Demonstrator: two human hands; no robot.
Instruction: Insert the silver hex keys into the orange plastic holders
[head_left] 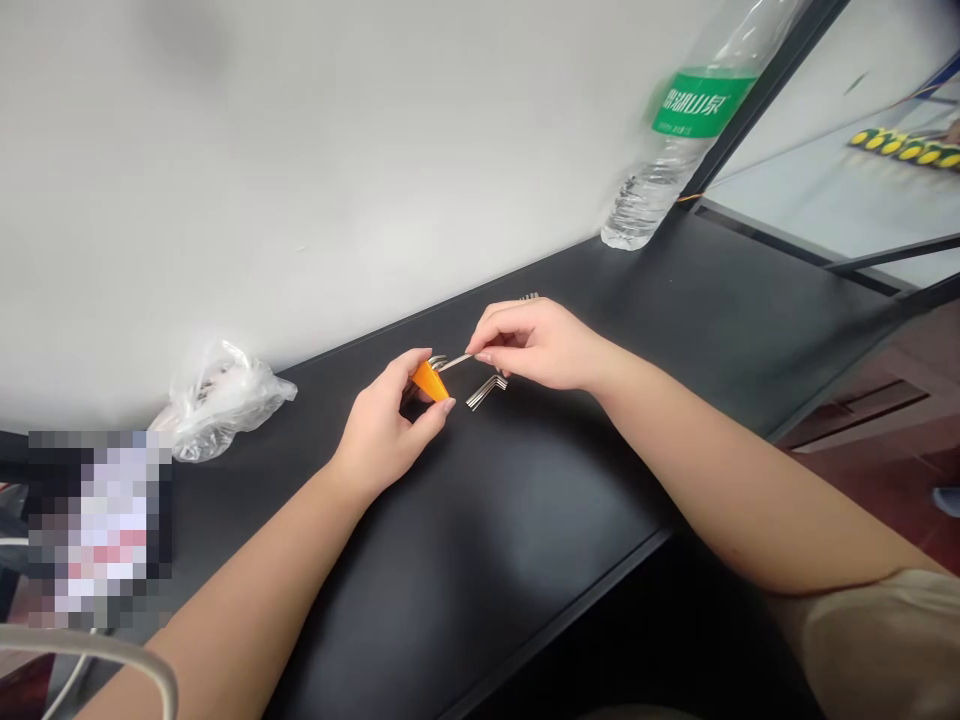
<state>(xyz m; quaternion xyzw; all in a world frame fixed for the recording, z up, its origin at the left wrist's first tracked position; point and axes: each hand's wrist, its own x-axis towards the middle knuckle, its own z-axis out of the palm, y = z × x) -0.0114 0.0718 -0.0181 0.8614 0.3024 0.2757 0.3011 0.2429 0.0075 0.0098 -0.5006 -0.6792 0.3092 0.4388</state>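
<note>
Over the black tabletop (465,540), my left hand (386,420) pinches an orange hex key holder (430,381) between thumb and fingers. A few bent metal keys show at the holder's upper side. My right hand (536,340) grips a thin metal hex key (456,362) by one end; its other end reaches the holder, but whether it sits in a slot I cannot tell. Just below my right fingers lies a small row of L-shaped hex keys (486,391). More metal key ends (530,296) peek out behind my right hand, mostly hidden.
A clear plastic bottle (703,105) with a green label stands at the back right, by the wall (360,170) and a dark metal frame. On the left lies a crumpled clear plastic bag (225,400). A pale cable (142,655) curves across the lower left corner.
</note>
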